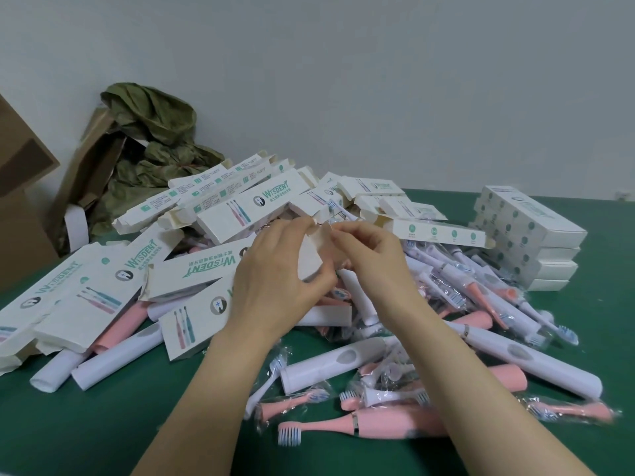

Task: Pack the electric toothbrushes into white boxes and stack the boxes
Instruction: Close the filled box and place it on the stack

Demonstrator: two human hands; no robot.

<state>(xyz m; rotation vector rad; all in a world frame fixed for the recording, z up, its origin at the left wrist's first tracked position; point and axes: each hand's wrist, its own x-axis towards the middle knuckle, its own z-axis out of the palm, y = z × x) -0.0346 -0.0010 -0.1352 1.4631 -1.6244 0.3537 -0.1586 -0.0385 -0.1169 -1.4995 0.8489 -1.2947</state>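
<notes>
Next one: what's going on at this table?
A person holds a white box in the left hand while the right hand pinches its end flap; whether a toothbrush is inside cannot be seen. Loose pink and white toothbrushes and open boxes litter the green table. A stack of closed boxes stands at the far right.

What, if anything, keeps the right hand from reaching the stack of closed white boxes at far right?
Probably nothing, so yes: only loose toothbrushes lie before the stack, though the right hand pinches a white box flap.
</notes>
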